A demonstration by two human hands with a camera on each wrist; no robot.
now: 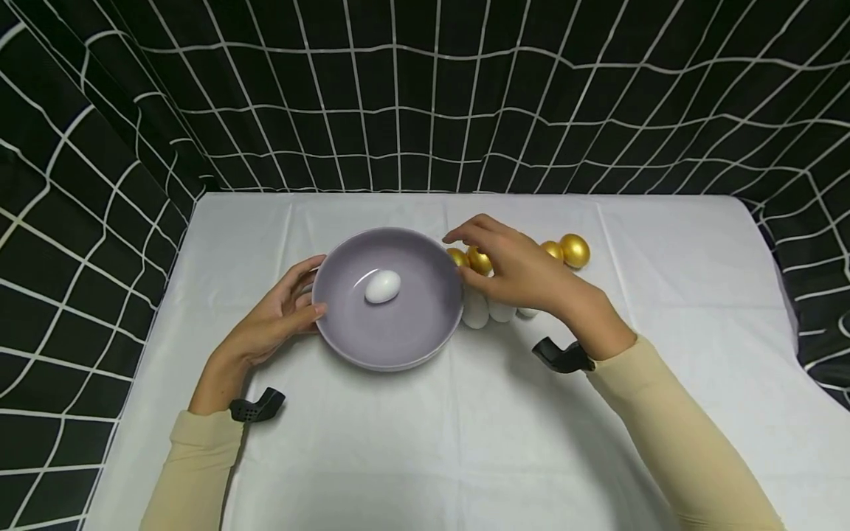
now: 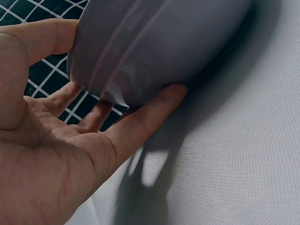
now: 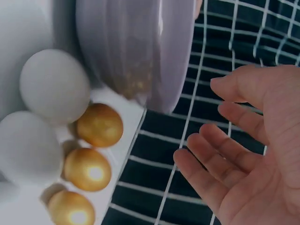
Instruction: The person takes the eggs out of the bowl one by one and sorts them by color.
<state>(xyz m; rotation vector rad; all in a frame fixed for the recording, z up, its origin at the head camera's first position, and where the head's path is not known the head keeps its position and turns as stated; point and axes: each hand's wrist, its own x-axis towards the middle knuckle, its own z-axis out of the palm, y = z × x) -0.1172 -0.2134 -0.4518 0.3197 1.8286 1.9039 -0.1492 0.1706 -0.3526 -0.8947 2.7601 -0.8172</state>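
Note:
My left hand (image 1: 282, 310) grips the round purple-grey bowl (image 1: 412, 328) at its left side. The left wrist view shows the thumb at the rim and the fingers spread against the outside of the bowl wall (image 2: 159, 42). Inside the bowl lies one white egg (image 1: 383, 287). Just right of the bowl, my right hand (image 1: 518, 267) hovers over a group of eggs with relaxed, parted fingers and nothing in them. Below it, gold eggs (image 3: 88, 169) and larger-looking white eggs (image 3: 55, 86) sit in two rows, partly hidden by the hand in the head view.
A white cloth (image 1: 372, 450) covers the table. Black fabric with a white grid (image 1: 412, 96) rises behind it and at both sides. Beyond the right hand, a gold egg (image 1: 574, 251) ends the back row. Each wrist wears a black camera mount (image 1: 257, 405).

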